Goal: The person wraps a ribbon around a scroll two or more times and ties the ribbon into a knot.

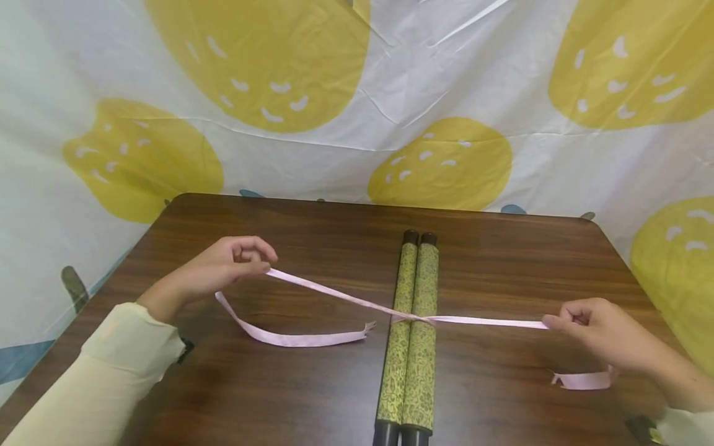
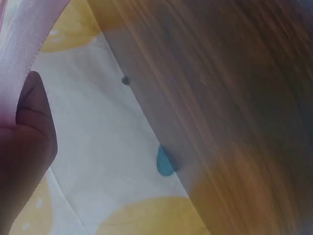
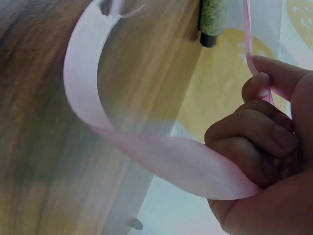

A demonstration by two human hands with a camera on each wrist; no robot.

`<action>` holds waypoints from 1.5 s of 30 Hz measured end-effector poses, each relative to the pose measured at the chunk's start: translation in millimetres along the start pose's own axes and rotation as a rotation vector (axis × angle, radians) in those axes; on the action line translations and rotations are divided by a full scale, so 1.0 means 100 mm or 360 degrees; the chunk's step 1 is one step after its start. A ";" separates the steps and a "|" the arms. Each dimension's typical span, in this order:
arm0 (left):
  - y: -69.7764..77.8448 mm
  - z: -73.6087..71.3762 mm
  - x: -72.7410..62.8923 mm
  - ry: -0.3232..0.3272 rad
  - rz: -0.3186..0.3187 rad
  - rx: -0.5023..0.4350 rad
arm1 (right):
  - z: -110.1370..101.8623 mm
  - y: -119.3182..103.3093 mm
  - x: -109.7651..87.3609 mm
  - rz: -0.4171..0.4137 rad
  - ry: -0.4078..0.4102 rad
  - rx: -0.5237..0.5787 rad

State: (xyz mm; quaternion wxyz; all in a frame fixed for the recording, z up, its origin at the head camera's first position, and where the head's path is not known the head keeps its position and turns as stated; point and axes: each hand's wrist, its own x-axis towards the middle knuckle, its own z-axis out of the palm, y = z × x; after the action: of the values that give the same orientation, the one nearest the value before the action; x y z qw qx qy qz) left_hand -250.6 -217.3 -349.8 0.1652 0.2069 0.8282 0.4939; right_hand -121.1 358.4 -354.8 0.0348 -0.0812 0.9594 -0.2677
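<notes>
Two scroll rolls covered in green-gold patterned fabric (image 1: 421,365) with black end knobs lie side by side on the table. A pink ribbon (image 1: 329,290) passes around them and crosses over itself on top. On the left, my left hand (image 1: 231,266) pinches one length of the ribbon between thumb and fingers, above the table; its frayed tail hangs below onto the tabletop. To the right of the rolls, my right hand (image 1: 599,328) pinches the other length, its fingers curled. In the right wrist view the loose tail (image 3: 83,73) loops out from below that hand.
The dark wood table (image 1: 312,396) has rounded far corners. Behind it and at both sides hangs a white cloth (image 1: 312,161) printed with yellow fruit shapes, close against the table's far edge.
</notes>
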 end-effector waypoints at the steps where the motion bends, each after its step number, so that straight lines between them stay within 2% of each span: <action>1: -0.01 0.00 0.00 -0.0017 0.0012 0.0048 | 0.01 0.02 0.00 -0.0021 0.0008 0.0000; 4: -0.07 0.01 0.04 -0.0061 0.0034 0.0233 | 0.06 0.07 -0.01 -0.0100 0.0052 -0.0003; 8: -0.15 0.06 0.10 -0.0101 0.0013 0.0461 | 0.15 0.12 0.02 -0.0195 0.0124 -0.0044; 11: -0.18 0.09 0.14 -0.0106 0.0053 0.0591 | 0.21 0.16 0.04 -0.0222 0.0147 -0.0087; 17: -0.17 0.13 0.14 -0.0080 0.0115 0.0743 | 0.31 0.15 0.07 -0.0163 0.0074 -0.0156; 20: -0.15 0.18 0.14 -0.0043 0.0083 0.0844 | 0.34 0.13 0.09 -0.0124 0.0007 -0.0184; 25: -0.08 0.33 0.18 0.0001 0.0028 0.1093 | 0.34 0.09 0.08 -0.0079 -0.0080 -0.0277; 29: 0.07 0.53 0.20 0.0070 0.0081 0.1274 | 0.33 0.02 0.08 -0.0118 -0.0057 -0.0372; 33: 0.28 0.82 0.25 0.0127 0.0227 0.1401 | 0.33 -0.09 0.09 -0.0176 0.0056 -0.0441; 36: 0.44 1.08 0.31 0.0081 0.0382 0.1413 | 0.38 -0.19 0.09 -0.0212 0.0073 -0.0440; 39: 0.54 1.33 0.36 0.0004 0.0481 0.1412 | 0.44 -0.29 0.09 -0.0241 0.0044 -0.0419; 42: 0.60 1.52 0.43 -0.0028 0.0508 0.1429 | 0.48 -0.37 0.09 -0.0252 0.0048 -0.0437; 45: 0.61 1.64 0.48 -0.0047 0.0485 0.1448 | 0.50 -0.40 0.08 -0.0233 0.0058 -0.0453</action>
State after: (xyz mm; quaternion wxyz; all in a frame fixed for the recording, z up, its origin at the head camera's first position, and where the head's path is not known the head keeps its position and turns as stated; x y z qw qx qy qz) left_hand -202.6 -43.7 -373.8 -0.0045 0.3842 0.9181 0.0970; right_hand -118.2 297.7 -376.4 -0.0142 -0.1501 0.9797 -0.1323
